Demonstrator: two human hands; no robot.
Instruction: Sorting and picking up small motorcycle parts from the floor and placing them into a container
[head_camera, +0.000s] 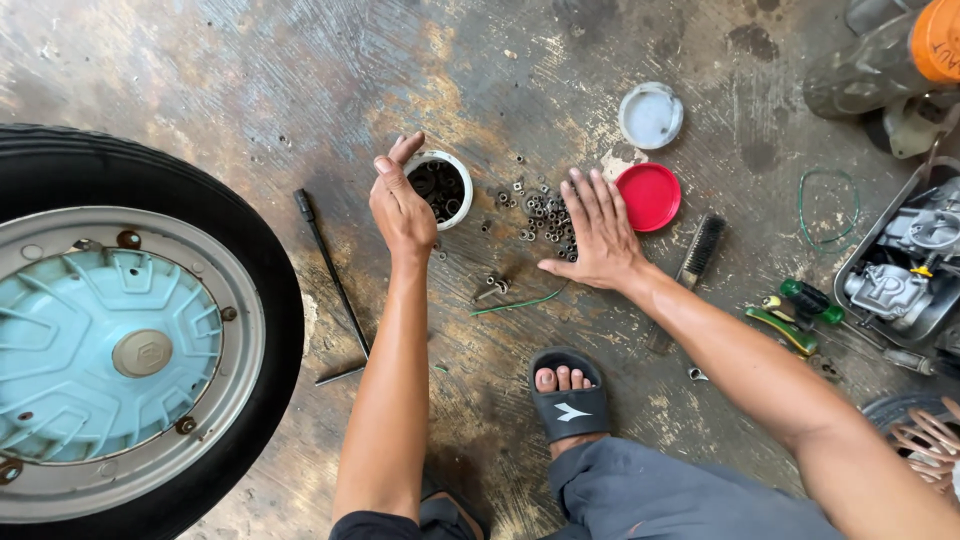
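My left hand (400, 205) rests at the rim of a small white tub (452, 172) filled with dark nuts and washers; whether the fingers grip the rim is hard to tell. My right hand (598, 232) lies flat, fingers spread, on a pile of loose nuts (538, 212) scattered on the stained concrete floor just right of the tub. A few more bolts (492, 288) lie in front of the pile beside a green wire (520, 302).
A tyre on a wheel with a light blue hub cover (105, 345) lies at the left. A long L-shaped wrench (335, 285), a red lid (648, 196), a white lid (651, 115), a brush (700, 250), green-handled screwdrivers (800, 315) and an engine part in a tray (905, 270) surround me. My sandalled foot (568, 392) is below.
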